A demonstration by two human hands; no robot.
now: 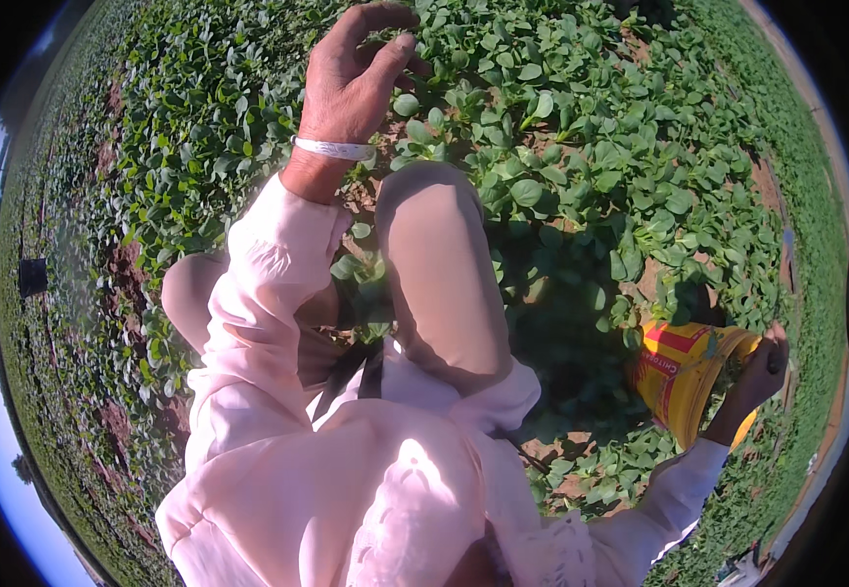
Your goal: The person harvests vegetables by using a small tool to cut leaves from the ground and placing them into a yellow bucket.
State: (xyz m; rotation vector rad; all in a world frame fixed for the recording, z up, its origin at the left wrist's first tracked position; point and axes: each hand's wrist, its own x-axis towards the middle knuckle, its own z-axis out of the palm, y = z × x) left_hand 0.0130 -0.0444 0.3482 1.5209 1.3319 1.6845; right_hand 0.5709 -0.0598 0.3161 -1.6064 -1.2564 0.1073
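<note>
My left hand (pixel 354 83) is raised over the leafy green plants (pixel 532 88), past my bent knee. Its fingers are loosely curled with the thumb apart, and nothing shows in them. A white band circles that wrist. Out to the right, my right hand (pixel 763 370) is closed at the rim of a yellow and red plastic bucket (pixel 674 377). The bucket is tilted among the plants, its mouth toward my right arm. Its inside is mostly hidden from this view.
Low plants in rows spread on all sides, with brown soil (pixel 123 269) between some of them. My bent knee (pixel 434 264) rises among the leaves, its shadow falling to the right. A small dark object (pixel 33 277) stands at the far left.
</note>
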